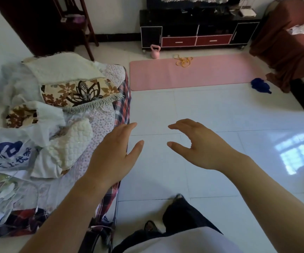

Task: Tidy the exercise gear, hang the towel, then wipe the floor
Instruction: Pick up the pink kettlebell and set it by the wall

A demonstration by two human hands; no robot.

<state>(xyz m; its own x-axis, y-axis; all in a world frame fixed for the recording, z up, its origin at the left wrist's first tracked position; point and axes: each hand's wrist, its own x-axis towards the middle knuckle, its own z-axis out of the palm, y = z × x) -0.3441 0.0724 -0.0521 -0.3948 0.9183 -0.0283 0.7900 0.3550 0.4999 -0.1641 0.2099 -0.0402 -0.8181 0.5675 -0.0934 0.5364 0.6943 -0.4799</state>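
Tile floor (211, 114), pink mat (211, 72), blue cloth (260, 85) beyond; left hand (113, 152), right hand (200, 145): grip loose, empty.

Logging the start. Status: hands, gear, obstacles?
Left hand, right hand open, empty. Mat, kettlebell, band, blue cloth on floor ahead, untouched. Bed close on left.

Yellow tangle (183, 61) on mat (211, 72): indistinct

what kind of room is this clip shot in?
Most likely a home living room: a low black TV cabinet with red drawers stands against the far wall, a cloth-covered sofa sits at right, and a pink exercise mat lies on the white tiled floor.
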